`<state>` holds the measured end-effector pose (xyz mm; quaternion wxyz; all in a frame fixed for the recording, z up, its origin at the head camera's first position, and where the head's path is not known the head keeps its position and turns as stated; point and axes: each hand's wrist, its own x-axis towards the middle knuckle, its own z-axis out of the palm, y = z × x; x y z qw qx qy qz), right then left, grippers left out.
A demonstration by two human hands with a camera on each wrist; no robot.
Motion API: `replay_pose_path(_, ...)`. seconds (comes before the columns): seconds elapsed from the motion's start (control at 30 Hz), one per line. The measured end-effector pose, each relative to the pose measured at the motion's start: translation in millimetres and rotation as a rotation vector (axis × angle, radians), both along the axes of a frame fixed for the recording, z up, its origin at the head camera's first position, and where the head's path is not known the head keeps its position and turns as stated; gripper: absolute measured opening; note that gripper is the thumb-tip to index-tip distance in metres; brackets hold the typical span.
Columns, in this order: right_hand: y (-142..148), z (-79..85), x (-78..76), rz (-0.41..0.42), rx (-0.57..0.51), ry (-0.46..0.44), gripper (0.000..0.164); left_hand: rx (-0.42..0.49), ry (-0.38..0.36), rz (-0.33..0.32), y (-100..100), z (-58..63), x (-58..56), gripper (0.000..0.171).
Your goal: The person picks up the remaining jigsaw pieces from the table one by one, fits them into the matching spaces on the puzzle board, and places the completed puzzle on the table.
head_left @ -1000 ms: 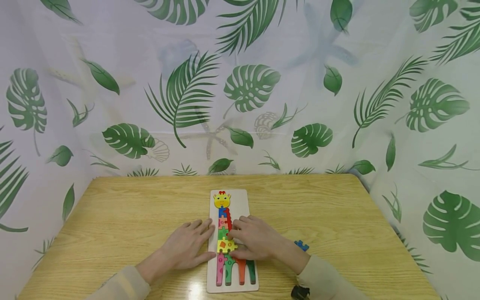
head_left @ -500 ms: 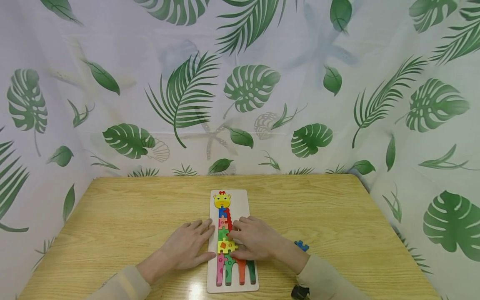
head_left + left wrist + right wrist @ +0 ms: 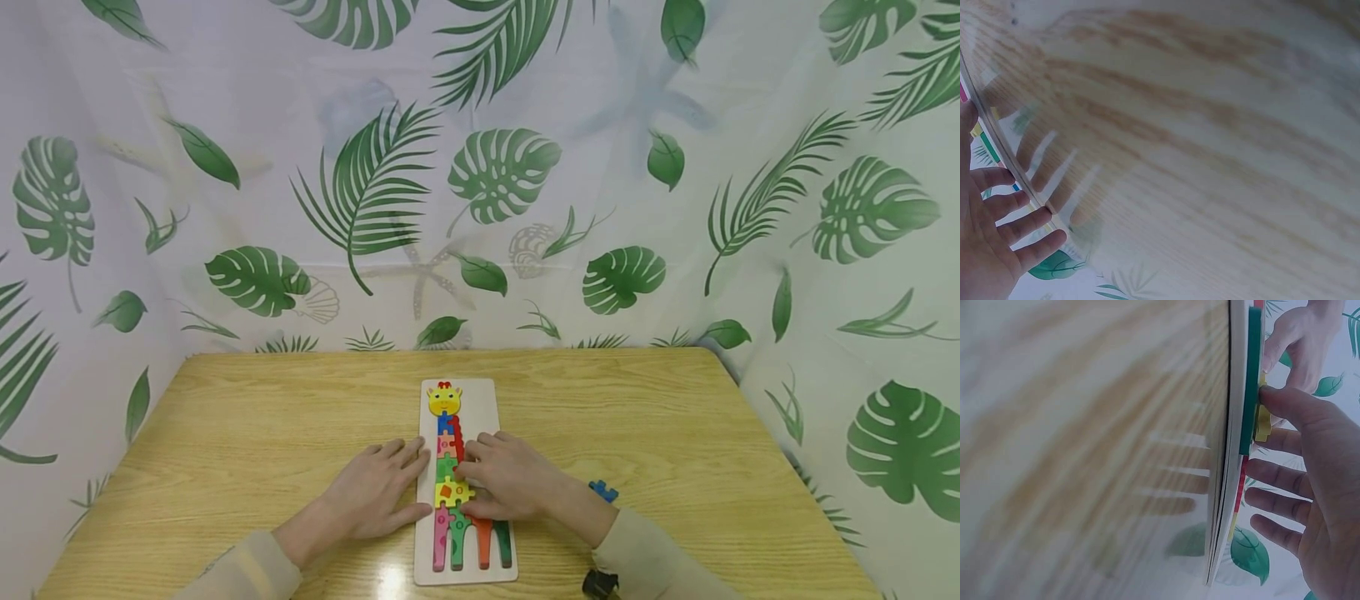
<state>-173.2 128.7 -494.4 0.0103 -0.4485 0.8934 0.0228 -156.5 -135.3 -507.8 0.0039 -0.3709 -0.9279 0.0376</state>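
A giraffe puzzle board [image 3: 480, 408] lies lengthwise on the table, its coloured pieces forming head, neck, body and legs. My right hand [image 3: 513, 483] is over the board's right half, pinching a yellow puzzle piece [image 3: 1264, 422] between thumb and index finger. That piece sits at the giraffe's body and is partly hidden by the hand in the head view. My left hand [image 3: 378, 492] rests on the table with fingers spread, its fingertips and thumb at the board's left edge. In the left wrist view, the left hand [image 3: 997, 237] has its fingers extended along that edge.
A loose blue puzzle piece [image 3: 603, 492] lies on the wooden table [image 3: 637, 400] beyond the right wrist. Something small and black [image 3: 600, 583] is at the right sleeve. A leaf-patterned curtain [image 3: 525, 250] surrounds the table's back and sides.
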Motion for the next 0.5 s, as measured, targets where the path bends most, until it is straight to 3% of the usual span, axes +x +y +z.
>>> replay_pose_path(0.5, -1.7, 2.7, -0.9, -0.014, 0.032, -0.003, 0.042, -0.004, -0.006, 0.001, -0.1, 0.5, -0.9, 0.077)
